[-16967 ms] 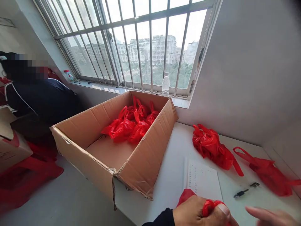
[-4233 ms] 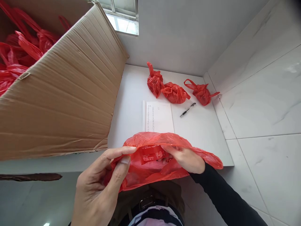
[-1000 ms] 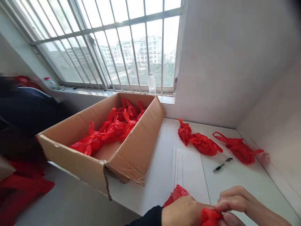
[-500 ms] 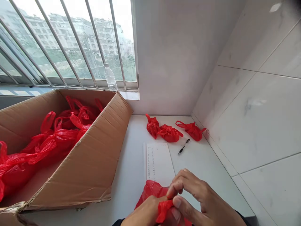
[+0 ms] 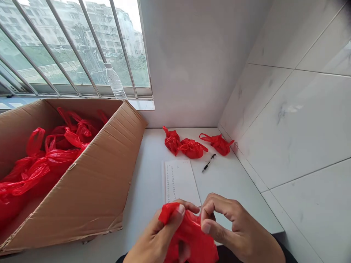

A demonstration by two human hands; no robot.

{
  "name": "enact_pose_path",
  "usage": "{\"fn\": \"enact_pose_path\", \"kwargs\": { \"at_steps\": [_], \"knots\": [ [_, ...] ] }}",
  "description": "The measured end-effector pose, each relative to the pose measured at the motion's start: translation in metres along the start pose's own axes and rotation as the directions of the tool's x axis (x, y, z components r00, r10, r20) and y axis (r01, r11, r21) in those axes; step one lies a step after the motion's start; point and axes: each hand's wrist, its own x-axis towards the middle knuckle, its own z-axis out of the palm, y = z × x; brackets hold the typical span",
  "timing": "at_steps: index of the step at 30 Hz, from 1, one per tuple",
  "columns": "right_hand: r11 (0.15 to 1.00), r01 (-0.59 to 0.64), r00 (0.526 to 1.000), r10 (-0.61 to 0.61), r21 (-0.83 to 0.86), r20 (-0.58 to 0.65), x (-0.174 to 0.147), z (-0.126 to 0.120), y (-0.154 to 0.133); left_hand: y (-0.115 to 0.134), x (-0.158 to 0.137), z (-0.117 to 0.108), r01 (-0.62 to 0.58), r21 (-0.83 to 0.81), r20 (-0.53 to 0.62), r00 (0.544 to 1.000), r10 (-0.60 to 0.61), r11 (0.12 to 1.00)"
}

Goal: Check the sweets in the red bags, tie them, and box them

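A red plastic bag (image 5: 193, 237) hangs between my hands at the near edge of the white table. My left hand (image 5: 160, 233) is closed on its upper left part, the thumb pressed over the folded plastic. At the bag's upper right edge, my right hand (image 5: 233, 224) pinches the thin film between thumb and fingers. The bag's lower part runs out of the frame, and I cannot make out its contents. Just beyond my hands lies a white sheet of paper (image 5: 182, 180) with columns of small writing, its near edge partly covered by my left fingers.
A large cardboard box (image 5: 101, 175) on the left holds several red bags (image 5: 59, 160). Further red tied bags (image 5: 193, 148) lie along the back of the table (image 5: 148, 160). A black pen (image 5: 208, 163) rests beside the paper. A clear bottle (image 5: 114, 82) stands by the barred window.
My left hand has turned and raised the bag, which now shows spread out more between both hands. The view has shifted a little to the right and down.
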Motion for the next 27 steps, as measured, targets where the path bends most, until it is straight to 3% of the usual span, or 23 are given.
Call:
{"fn": "enact_pose_path", "kwargs": {
  "at_steps": [3, 6, 9, 12, 14, 17, 19, 21, 24, 27],
  "knots": [
    [0.999, 0.028, 0.999, -0.029, 0.016, 0.045, -0.002, -0.001, 0.000, 0.005, 0.005, -0.003, -0.165, 0.027, 0.094, 0.982, 0.162, 0.986],
    [0.996, 0.086, 0.996, -0.086, 0.007, 0.005, 0.004, -0.001, 0.006, -0.002, 0.010, -0.004, -0.341, 0.308, 0.049, 0.938, 0.344, 0.888],
    [0.988, 0.151, 0.988, -0.152, -0.039, -0.025, 0.019, 0.001, 0.021, -0.016, 0.015, -0.006, -0.450, 0.576, 0.051, 0.853, 0.520, 0.682],
    [0.999, 0.050, 0.998, -0.051, 0.011, 0.039, 0.032, 0.004, 0.040, -0.032, 0.019, -0.011, -0.491, 0.733, 0.086, 0.755, 0.650, 0.472],
    [0.997, -0.018, 0.996, 0.012, 0.073, 0.090, 0.038, 0.005, 0.050, -0.042, 0.022, -0.017, -0.490, 0.809, 0.103, 0.660, 0.744, 0.323],
    [0.980, -0.054, 0.972, 0.008, 0.190, 0.236, 0.041, 0.008, 0.058, -0.053, 0.024, -0.026, -0.517, 0.839, 0.188, 0.565, 0.803, 0.167],
    [0.972, -0.041, 0.967, -0.019, 0.229, 0.254, 0.041, 0.011, 0.056, -0.054, 0.026, -0.028, -0.510, 0.853, 0.229, 0.557, 0.798, 0.112],
    [0.977, -0.002, 0.984, -0.037, 0.215, 0.177, 0.040, 0.014, 0.050, -0.052, 0.027, -0.027, -0.454, 0.889, 0.232, 0.576, 0.784, 0.070],
    [0.995, 0.068, 0.997, -0.070, 0.069, 0.025, 0.038, 0.013, 0.046, -0.055, 0.026, -0.031, -0.398, 0.917, 0.241, 0.613, 0.753, 0.031],
    [0.994, 0.054, 0.994, -0.062, -0.090, -0.094, 0.029, 0.004, 0.066, -0.081, 0.018, -0.055, -0.366, 0.931, 0.251, 0.634, 0.731, -0.002]
  ]
}}
